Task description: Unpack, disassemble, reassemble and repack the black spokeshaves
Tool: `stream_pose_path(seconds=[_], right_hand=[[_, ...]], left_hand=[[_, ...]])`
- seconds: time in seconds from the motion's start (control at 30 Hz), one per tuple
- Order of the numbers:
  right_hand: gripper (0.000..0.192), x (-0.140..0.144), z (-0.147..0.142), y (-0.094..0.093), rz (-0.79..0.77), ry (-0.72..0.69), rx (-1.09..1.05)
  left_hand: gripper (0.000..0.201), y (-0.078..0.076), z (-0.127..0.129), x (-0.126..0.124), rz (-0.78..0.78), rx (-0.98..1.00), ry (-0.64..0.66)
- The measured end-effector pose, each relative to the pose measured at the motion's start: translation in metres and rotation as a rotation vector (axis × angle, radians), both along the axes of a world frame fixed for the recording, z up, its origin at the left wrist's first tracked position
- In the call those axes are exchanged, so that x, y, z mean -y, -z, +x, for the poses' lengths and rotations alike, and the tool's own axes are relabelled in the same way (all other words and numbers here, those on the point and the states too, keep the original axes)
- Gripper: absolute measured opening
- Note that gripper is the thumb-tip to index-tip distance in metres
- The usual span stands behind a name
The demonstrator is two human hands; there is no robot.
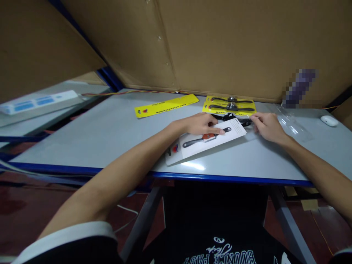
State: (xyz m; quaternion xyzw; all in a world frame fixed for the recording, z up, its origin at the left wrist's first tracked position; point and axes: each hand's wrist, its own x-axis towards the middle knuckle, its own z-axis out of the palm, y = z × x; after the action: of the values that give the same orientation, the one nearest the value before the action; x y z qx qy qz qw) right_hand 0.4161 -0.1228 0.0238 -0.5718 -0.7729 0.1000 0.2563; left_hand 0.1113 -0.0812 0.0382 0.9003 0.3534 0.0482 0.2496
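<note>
Black shirt fills the bottom edge, closest to the viewer, its white lettering seen upside down and reading partly "BOUNCE". Two bare forearms reach forward from it over a grey table with a blue front rim.

Left hand lies flat, fingers together, pressing down on a white card that sits tilted just in front of the table's near edge. Printed on the card is a picture of a black tool with an orange middle; a small red logo sits at its near corner, and the fine print is too small to read.

Right hand rests just right of the card, fingertips pinched on a black tool that pokes out from beyond the card's far corner.

Just beyond both hands lies a yellow pack holding two black tools. Farther left of the left hand lies a yellow strip with illegible black writing. Right of the right hand sit a clear blister and a white mouse.
</note>
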Motion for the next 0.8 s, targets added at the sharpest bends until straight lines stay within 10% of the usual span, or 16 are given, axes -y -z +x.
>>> stream_pose_path(seconds=[0.8], right_hand=[[0.038,0.017,-0.021,-0.001,-0.068,-0.077,-0.066]], left_hand=[[0.066,0.002,0.020,0.006,0.030,0.017,-0.034]])
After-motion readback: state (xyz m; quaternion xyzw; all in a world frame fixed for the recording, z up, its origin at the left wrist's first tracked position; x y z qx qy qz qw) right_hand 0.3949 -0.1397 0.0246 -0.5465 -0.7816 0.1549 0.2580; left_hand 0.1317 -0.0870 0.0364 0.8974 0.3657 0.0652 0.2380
